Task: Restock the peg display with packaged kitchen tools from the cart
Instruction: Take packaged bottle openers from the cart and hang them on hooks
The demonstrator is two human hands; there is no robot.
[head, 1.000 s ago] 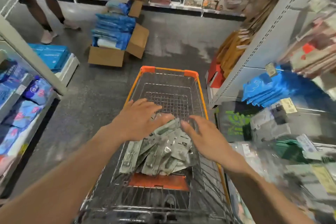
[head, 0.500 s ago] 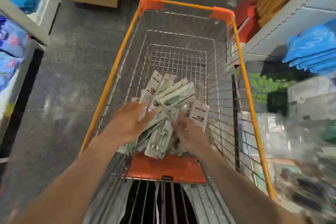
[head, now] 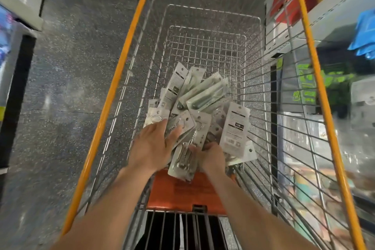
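A wire shopping cart with an orange rim [head: 113, 87] fills the head view. A heap of several pale carded kitchen-tool packs [head: 203, 95] lies in its near half. My left hand [head: 151, 144] rests on the left side of the heap, fingers spread over a pack with a round hang hole [head: 183, 126]. My right hand [head: 211, 157] curls around the lower end of a blister pack holding metal tools [head: 183, 160], beside a back-facing card [head: 235, 128]. The peg display itself is blurred at the right.
An orange child-seat flap [head: 182, 193] sits under my wrists. Display shelving with blue packs [head: 365, 32] and blurred clear packs [head: 324, 148] runs along the cart's right side. A shelf unit [head: 18, 16] stands at the left across grey speckled floor [head: 67, 87].
The view has dropped and closed in on the cart. Both hands went from hovering over the packs to deeper in the heap, and my right hand has closed around a blister pack.
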